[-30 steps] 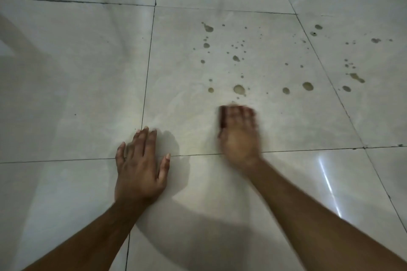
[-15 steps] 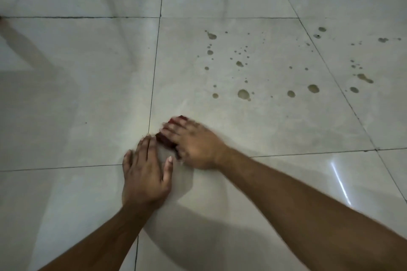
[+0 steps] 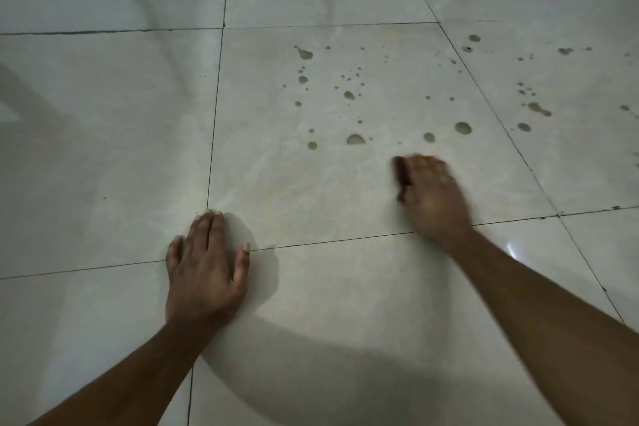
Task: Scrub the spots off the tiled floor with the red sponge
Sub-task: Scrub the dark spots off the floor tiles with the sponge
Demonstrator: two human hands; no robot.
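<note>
My right hand (image 3: 432, 195) is blurred with motion and presses the red sponge (image 3: 401, 171) flat on the pale tiled floor (image 3: 311, 190); only the sponge's dark red left edge shows past my fingers. Just beyond the hand lie several brownish spots, the nearest a large one (image 3: 356, 139) and two round ones (image 3: 429, 137) (image 3: 463, 128). More spots (image 3: 537, 109) dot the tile to the right. My left hand (image 3: 204, 270) rests flat on the floor, fingers spread, across a grout line.
Dark grout lines (image 3: 214, 121) divide the large glossy tiles. A bright light reflection (image 3: 513, 249) shines beside my right forearm. My arms cast shadows on the near tiles.
My right hand swept the sponge from beside my left hand far to the right, below the row of big spots. My left hand stayed planted.
</note>
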